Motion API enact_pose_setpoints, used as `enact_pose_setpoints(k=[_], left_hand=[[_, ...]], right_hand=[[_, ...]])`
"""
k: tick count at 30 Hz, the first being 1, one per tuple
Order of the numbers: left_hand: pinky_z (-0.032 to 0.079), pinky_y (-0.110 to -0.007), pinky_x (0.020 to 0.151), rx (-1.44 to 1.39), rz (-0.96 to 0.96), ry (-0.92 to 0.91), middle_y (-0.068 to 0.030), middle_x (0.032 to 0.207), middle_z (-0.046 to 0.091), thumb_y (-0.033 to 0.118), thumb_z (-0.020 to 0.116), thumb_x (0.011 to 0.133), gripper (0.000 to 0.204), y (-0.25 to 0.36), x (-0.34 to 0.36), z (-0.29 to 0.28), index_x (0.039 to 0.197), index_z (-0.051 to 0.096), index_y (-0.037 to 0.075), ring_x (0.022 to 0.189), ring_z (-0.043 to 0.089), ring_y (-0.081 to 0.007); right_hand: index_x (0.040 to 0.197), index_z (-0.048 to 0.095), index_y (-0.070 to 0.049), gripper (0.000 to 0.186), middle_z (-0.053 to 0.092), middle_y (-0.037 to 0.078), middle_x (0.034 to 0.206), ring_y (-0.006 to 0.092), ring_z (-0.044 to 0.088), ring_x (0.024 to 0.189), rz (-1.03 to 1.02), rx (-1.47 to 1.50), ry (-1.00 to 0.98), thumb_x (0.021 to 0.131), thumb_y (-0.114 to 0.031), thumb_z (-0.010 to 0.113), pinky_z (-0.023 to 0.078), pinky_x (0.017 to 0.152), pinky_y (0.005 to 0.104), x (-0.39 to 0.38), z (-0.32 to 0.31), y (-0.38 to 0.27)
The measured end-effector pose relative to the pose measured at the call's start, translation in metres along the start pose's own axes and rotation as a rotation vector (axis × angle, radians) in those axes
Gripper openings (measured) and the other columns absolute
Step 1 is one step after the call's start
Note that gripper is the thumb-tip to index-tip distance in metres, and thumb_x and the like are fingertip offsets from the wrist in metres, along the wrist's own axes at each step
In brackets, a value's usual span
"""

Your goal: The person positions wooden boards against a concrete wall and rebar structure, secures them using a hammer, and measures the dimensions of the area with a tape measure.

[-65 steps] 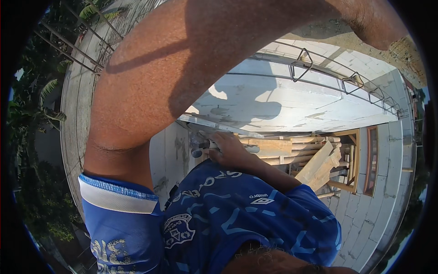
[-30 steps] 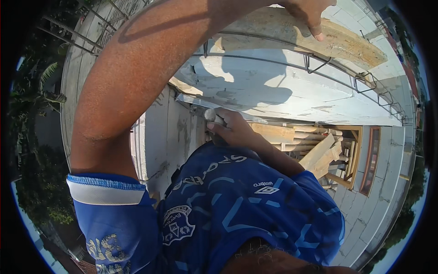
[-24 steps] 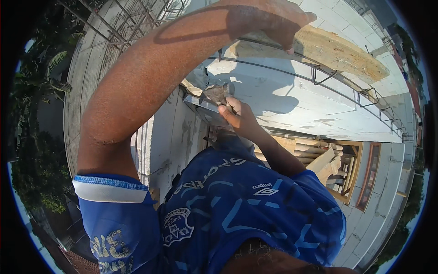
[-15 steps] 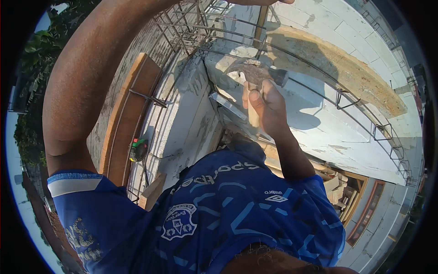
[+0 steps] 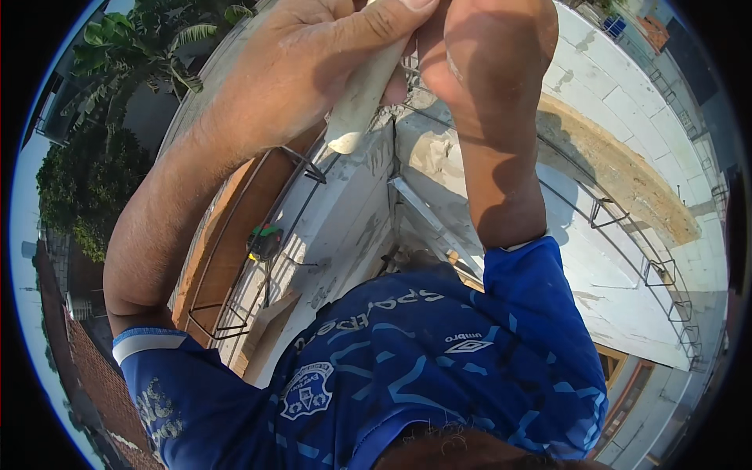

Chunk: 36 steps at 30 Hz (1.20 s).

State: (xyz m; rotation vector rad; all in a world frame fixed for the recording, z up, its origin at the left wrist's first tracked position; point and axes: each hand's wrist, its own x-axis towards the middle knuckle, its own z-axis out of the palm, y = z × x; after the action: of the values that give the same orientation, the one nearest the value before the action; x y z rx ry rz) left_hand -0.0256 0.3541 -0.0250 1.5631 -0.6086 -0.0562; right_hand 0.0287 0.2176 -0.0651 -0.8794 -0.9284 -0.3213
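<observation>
My left hand point(image 5: 301, 74) is closed round the pale wooden handle of a hammer point(image 5: 364, 106), near the top edge of the picture. The handle's butt points down toward me, and the hammer's head lies outside the picture. Close beside it on the right, my right hand point(image 5: 497, 51) is raised with the wrist bent; its fingers are cut off by the top edge, so what they do is hidden. Below both hands, two pale block walls meet in a corner, with rough concrete point(image 5: 427, 145) where they join.
Steel rebar point(image 5: 599, 211) runs along the right wall, beside a long board point(image 5: 627, 160). On the left stand a brown plank point(image 5: 227, 227) and more bent bars. A green and black tape measure point(image 5: 265, 241) sits on the left wall. A metal strip point(image 5: 435, 219) slants down in the corner.
The hammer has gone from my right hand to my left and risen toward the top edge. My right hand has moved up beside it. My left hand has come down into view.
</observation>
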Motion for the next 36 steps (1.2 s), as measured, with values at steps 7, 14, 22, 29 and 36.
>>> enact_pose_setpoints(k=[7,14,22,29,36], left_hand=[[0.041,-0.02,0.047,0.598,-0.108,0.506,-0.0018,0.084,0.055,0.046,0.044,0.108,0.052,0.018,-0.066,-0.05,0.124,0.057,-0.001,0.051,0.048,-0.0055],[0.038,-0.018,0.041,0.955,-0.282,0.751,0.0015,0.078,0.05,0.048,0.042,0.108,0.055,0.005,-0.128,-0.166,0.127,0.055,-0.001,0.046,0.042,-0.0013],[0.037,-0.02,0.036,0.688,-0.867,0.686,0.0048,0.066,0.048,0.042,0.056,0.104,0.044,-0.11,-0.128,-0.219,0.116,0.057,0.0,0.044,0.043,-0.0004],[0.048,-0.025,0.047,0.751,-1.06,0.424,-0.0049,0.072,0.06,0.021,0.078,0.087,0.035,-0.185,-0.139,-0.222,0.105,0.058,-0.001,0.054,0.057,-0.0089],[0.051,-0.035,0.067,0.75,-0.967,0.342,-0.0072,0.075,0.061,0.024,0.076,0.088,0.031,-0.219,-0.144,-0.221,0.098,0.06,0.0,0.07,0.062,-0.0175]], right_hand=[[0.105,0.07,-0.001,0.021,0.071,0.01,0.101,0.0182,0.066,0.086,0.054,-0.394,-0.213,0.094,-0.018,0.071,0.051,0.08,0.0308,-0.029,-0.018,0.041],[0.093,0.071,0.0,0.011,0.072,0.014,0.093,0.0324,0.069,0.091,0.158,-0.839,-0.322,0.088,-0.009,0.074,0.053,0.083,0.0387,-0.141,-0.083,0.135],[0.1,0.067,-0.001,0.016,0.067,0.013,0.105,0.0365,0.063,0.103,-0.067,-0.936,-0.318,0.086,-0.004,0.074,0.046,0.097,0.0462,-0.157,-0.084,0.198],[0.126,0.051,0.002,0.035,0.053,0.022,0.133,0.0432,0.047,0.132,0.008,-0.823,-0.028,0.098,-0.015,0.065,0.037,0.11,0.0561,-0.167,-0.092,0.227],[0.143,0.033,0.002,0.058,0.052,0.03,0.133,0.0438,0.048,0.129,0.013,-1.223,-0.436,0.1,-0.025,0.059,0.042,0.107,0.0586,-0.152,-0.084,0.223]])
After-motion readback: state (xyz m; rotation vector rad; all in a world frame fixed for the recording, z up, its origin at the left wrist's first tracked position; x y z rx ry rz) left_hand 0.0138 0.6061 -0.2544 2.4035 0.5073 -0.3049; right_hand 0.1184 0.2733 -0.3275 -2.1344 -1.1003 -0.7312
